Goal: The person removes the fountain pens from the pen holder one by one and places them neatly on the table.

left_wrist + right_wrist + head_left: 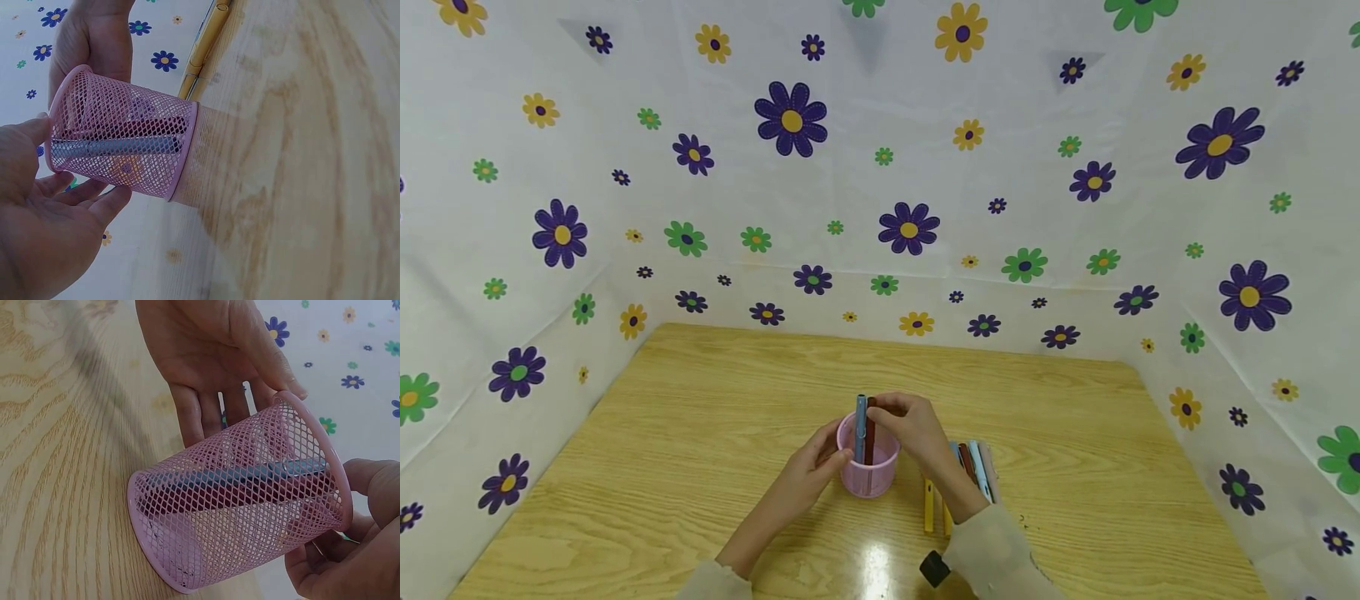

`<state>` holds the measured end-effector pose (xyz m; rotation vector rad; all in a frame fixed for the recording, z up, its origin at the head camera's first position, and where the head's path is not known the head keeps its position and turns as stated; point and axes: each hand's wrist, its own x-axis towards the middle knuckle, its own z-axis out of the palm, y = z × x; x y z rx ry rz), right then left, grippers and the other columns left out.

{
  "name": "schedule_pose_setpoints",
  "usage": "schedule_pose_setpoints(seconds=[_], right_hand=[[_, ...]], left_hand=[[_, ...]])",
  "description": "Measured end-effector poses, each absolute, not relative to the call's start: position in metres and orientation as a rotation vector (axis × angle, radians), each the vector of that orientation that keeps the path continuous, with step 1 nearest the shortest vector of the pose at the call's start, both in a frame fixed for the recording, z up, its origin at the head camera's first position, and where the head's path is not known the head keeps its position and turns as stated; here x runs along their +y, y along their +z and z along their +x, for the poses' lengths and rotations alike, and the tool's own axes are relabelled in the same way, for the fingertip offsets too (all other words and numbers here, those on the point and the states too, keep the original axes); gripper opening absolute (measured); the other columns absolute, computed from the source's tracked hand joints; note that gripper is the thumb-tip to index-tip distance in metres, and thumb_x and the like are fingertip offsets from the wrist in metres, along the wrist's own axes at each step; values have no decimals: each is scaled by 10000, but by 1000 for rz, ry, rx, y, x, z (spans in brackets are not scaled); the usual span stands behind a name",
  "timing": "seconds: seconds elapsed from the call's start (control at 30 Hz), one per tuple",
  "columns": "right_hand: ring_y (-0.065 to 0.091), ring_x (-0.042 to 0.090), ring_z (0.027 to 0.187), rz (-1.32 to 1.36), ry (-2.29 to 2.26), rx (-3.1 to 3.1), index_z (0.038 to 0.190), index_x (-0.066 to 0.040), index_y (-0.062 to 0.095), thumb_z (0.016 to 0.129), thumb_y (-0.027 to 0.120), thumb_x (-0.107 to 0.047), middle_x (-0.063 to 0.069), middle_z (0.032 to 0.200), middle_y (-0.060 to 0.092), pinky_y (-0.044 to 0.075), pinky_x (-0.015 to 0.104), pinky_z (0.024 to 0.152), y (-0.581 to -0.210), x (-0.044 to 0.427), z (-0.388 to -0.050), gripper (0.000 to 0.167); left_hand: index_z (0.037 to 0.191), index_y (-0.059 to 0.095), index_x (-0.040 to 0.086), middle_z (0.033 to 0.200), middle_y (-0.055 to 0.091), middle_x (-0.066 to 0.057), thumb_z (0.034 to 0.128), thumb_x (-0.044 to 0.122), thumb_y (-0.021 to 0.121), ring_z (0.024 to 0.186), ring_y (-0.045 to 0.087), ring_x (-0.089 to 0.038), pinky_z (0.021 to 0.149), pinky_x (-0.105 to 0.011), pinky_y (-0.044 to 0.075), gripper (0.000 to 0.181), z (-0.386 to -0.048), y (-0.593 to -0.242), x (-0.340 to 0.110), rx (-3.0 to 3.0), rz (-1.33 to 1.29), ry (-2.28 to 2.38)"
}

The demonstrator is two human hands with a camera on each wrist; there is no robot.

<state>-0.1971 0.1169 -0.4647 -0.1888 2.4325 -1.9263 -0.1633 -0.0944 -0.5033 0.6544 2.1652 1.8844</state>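
A pink mesh pen cup (868,483) stands upright on the wooden table. My left hand (808,468) holds it from the left, thumb at the rim and fingers round the side. Inside the cup a blue pen (861,427) and a dark red pen (870,440) stand side by side, their tops above the rim. At the cup's right, my right hand (919,427) pinches the dark red pen near its top. Through the mesh in the right wrist view, both pens (244,481) reach down towards the cup's base.
Right of the cup, partly under my right forearm, lie several pens: yellow pens (928,507), a dark red-brown one (967,460), a light blue one (979,468) and a grey one (989,468). A flower-printed white cloth (850,183) encloses the table (737,375) behind and on both sides.
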Motion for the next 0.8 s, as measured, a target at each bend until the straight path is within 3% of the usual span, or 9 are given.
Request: schedule_pose_setpoints(seconds=[0.57,0.8], right_hand=[[610,182,949,-86,-2002,2479,1093,6,737,956,749,-175,78,1018,708,548,296,792,-454,122,-190,227],[605,205,950,-107,-2101,2436,1083,14,722,969,733,-129,102,1008,698,530,318,861,-446,127,-189,183]], left_hand=[[1571,333,-34,1549,436,-273,1095,182,547,1440,424,-404,1185,-407,380,565,-165,-506,-94,2155,643,1906],[1565,335,-47,1549,431,-281,1093,175,548,1441,420,-410,1185,-403,376,563,-165,-505,-93,2162,636,1910]])
